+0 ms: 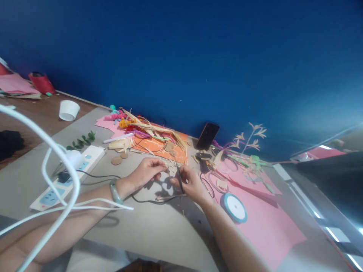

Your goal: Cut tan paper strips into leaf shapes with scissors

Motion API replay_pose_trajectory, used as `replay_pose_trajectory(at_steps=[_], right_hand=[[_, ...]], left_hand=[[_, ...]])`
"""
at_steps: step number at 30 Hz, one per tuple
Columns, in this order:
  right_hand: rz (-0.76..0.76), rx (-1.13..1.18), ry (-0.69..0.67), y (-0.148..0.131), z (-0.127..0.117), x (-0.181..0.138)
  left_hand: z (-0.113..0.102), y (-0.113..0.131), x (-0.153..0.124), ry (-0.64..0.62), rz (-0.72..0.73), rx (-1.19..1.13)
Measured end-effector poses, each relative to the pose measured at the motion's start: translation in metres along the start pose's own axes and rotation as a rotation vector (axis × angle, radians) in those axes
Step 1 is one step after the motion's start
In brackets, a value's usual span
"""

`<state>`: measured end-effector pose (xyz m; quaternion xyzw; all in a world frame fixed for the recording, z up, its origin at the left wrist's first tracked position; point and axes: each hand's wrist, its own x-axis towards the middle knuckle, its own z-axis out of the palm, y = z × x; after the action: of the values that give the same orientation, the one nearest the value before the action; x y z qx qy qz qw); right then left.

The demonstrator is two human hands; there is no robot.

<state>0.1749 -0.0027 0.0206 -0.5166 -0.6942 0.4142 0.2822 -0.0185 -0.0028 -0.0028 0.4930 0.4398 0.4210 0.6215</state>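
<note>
Just below the centre of the frame, the right hand (191, 183) gripped a slim dark tool (180, 180), its upper end beside a scatter of pale scraps (171, 164). At its left, the left hand (150, 172) had thumb and fingertips pinched together — whether on anything, I could not tell. A teal-rimmed disc (236, 207) lay on pink paper (263, 230) at lower right; a white power strip (51, 198) lay at lower left — well apart from the tool.
</note>
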Motion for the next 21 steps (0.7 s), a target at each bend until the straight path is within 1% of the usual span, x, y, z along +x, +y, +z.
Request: replay_pose_trajectory(at_steps=[3,6,12,16,21], right_hand=[[-0.021,-0.274,-0.116,-0.002,-0.01,-0.003],[-0.002,-0.381,-0.17,-0.003,-0.012,-0.004],[0.069,-0.294,-0.241,0.002,-0.004,-0.002],[0.111,-0.186,-0.282,0.005,-0.002,-0.001],[0.136,-0.02,-0.302,0.003,0.001,-0.002]], left_hand=[[-0.002,0.003,0.0,0.014,0.043,-0.009],[-0.002,0.006,0.0,0.026,0.061,-0.029],[-0.001,0.007,0.0,0.02,0.089,-0.06],[-0.001,0.006,0.0,-0.011,0.112,-0.085],[0.0,0.007,0.0,0.001,0.114,-0.079]])
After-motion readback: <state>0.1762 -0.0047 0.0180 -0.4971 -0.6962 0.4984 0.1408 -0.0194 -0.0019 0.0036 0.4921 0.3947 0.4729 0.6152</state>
